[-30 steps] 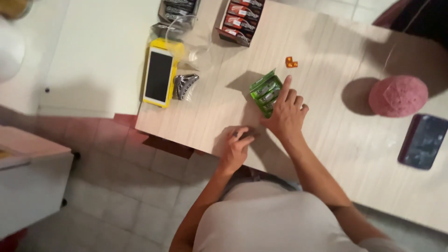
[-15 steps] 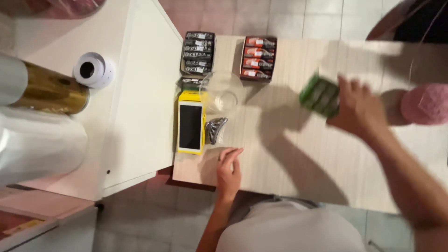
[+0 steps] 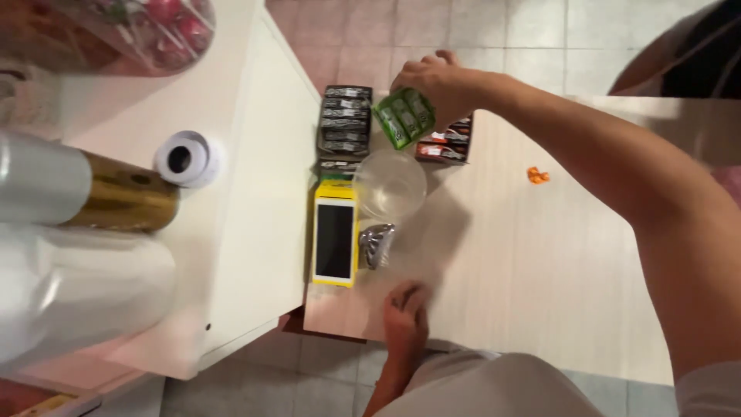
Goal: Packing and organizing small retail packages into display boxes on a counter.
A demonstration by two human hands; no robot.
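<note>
Gripping a green packet (image 3: 404, 117) between thumb and curled fingers, the right hand (image 3: 432, 83) reached to the far side of the table (image 3: 540, 262), holding it in the air above the gap between two open display boxes. The packet looked glossy and flat, its printed face tilted toward the camera. Just left stood a dark box of wrapped bars (image 3: 345, 121); a red box (image 3: 446, 143) lay partly under the hand. A clear round plastic lid (image 3: 390, 184) sat nearer, beside a yellow-edged card terminal (image 3: 335, 241) and a crumpled foil wrapper (image 3: 376, 245). The left hand (image 3: 407, 309) rested on the near edge, fingers loosely curled and holding nothing. Pale wood-grain laminate covered the table; tiled floor showed beyond.
</note>
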